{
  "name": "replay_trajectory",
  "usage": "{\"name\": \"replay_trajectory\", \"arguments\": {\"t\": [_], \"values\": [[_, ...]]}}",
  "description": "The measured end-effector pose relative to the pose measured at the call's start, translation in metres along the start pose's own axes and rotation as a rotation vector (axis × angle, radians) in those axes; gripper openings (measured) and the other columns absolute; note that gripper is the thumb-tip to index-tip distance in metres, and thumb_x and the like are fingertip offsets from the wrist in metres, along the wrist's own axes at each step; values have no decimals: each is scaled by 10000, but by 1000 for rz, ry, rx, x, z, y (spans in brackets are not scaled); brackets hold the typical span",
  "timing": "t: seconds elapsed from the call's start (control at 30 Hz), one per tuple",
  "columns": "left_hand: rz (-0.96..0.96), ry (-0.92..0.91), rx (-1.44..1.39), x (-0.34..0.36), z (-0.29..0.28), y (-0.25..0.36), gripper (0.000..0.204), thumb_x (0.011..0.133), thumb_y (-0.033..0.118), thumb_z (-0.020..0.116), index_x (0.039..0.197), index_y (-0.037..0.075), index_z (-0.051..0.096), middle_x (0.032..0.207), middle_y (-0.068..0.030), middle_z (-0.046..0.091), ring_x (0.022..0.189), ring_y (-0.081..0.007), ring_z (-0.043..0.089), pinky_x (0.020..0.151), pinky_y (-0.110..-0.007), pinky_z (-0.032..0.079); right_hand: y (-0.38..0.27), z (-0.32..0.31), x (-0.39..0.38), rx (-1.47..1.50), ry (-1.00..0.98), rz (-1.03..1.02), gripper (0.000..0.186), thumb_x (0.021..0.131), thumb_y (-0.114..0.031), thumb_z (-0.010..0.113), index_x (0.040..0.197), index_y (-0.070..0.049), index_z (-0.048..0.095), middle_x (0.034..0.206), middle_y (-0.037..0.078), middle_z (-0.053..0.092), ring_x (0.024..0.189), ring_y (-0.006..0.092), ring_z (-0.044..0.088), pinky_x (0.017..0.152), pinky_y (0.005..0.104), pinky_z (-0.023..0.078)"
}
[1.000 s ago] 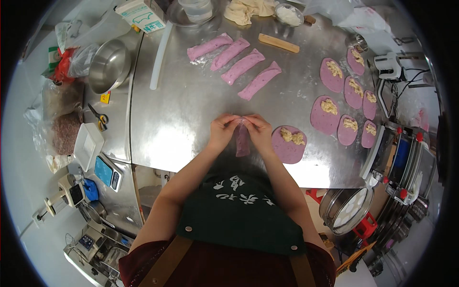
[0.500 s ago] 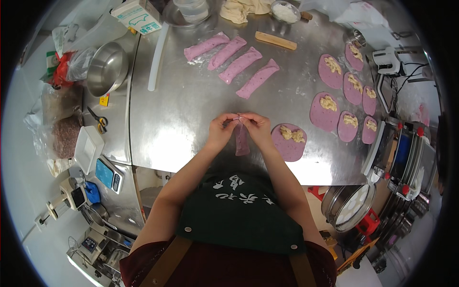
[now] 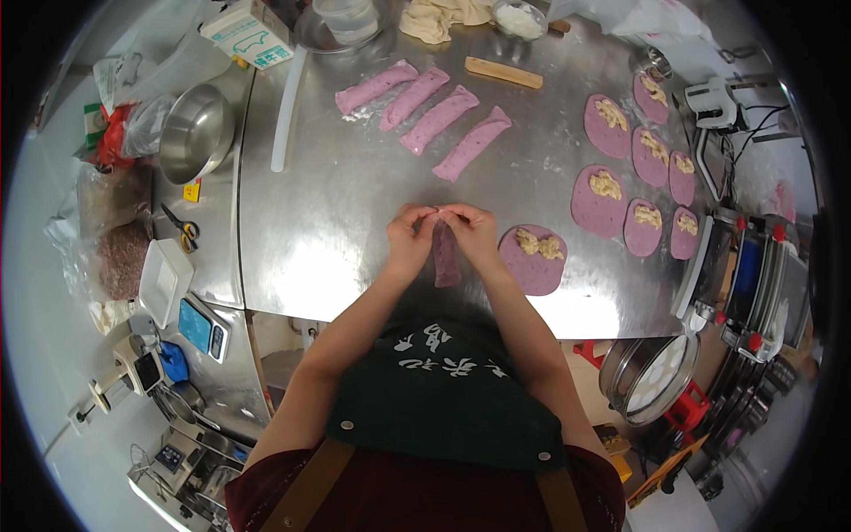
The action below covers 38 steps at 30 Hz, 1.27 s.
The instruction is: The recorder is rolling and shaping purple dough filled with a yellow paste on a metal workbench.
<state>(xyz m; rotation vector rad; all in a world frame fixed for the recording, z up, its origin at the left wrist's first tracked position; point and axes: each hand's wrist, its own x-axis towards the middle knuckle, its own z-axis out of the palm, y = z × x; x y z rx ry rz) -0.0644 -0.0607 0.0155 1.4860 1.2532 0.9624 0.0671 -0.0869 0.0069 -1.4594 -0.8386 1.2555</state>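
Note:
A narrow purple dough roll (image 3: 447, 256) lies lengthwise before me on the steel table. My left hand (image 3: 409, 235) and my right hand (image 3: 472, 232) meet at its far end, fingertips pinching the dough together; the pinched edge is partly hidden by the fingers. Just right of my right hand lies a flat purple dough piece (image 3: 534, 261) topped with a pale, lumpy filling (image 3: 541, 244). Beyond my hands, several finished-looking purple rolls (image 3: 472, 144) rest slantwise in a row.
Several more filled dough pieces (image 3: 598, 200) sit at the right. A wooden strip (image 3: 503, 73), a bowl of white powder (image 3: 519, 20) and pale dough (image 3: 432, 19) are at the back. Leftward are a long white rod (image 3: 287, 111), a steel bowl (image 3: 197, 133), scissors (image 3: 183, 228) and a scale (image 3: 204, 326).
Both hands stay pinching at the far end of the roll, with only slight finger movement. The whole view has shifted a little; the dough pieces on the table keep their places.

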Motion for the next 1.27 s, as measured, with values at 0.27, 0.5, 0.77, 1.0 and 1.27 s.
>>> {"name": "replay_trajectory", "arguments": {"t": [0.27, 0.5, 0.77, 1.0, 1.27], "values": [[-185, 0, -183, 1, 5, 2, 130, 850, 16, 603, 962, 13, 669, 884, -71, 635, 821, -138, 596, 750, -237, 470, -3, -1, -2, 299, 116, 77, 203, 874, -75, 607, 1036, 38, 659, 944, 48, 669, 763, 79, 584, 674, 210, 479], [-157, -64, -126, 8, 8, -8, 122, 859, 3, 592, 952, -9, 670, 907, -53, 605, 828, -118, 581, 751, -218, 461, 10, -4, -5, 111, 49, 83, 203, 863, -99, 634, 1026, 16, 671, 874, 22, 676, 764, 70, 580, 693, 209, 468], [-385, -71, -477, 11, 7, -1, 147, 866, -9, 572, 965, -10, 680, 918, -64, 659, 806, -99, 593, 718, -218, 484, -3, 0, -4, 365, 157, 200, 203, 863, -67, 623, 1039, 28, 660, 882, 40, 661, 793, 87, 584, 732, 216, 475], [-342, -105, -368, 8, 4, 2, 169, 882, -5, 560, 1012, -18, 667, 938, -54, 660, 814, -79, 581, 731, -202, 470, 12, -3, 1, 204, 43, 113, 208, 834, -47, 649, 1029, 21, 665, 868, 54, 669, 770, 87, 591, 685, 215, 487], [-414, -44, -386, 6, 6, 5, 245, 908, 24, 531, 1139, -8, 608, 1088, -82, 621, 952, -98, 557, 837, -216, 435, 6, -7, 3, 202, 7, 174, 256, 852, -28, 618, 1103, 23, 627, 966, 85, 669, 856, 115, 605, 785, 236, 487]]}}
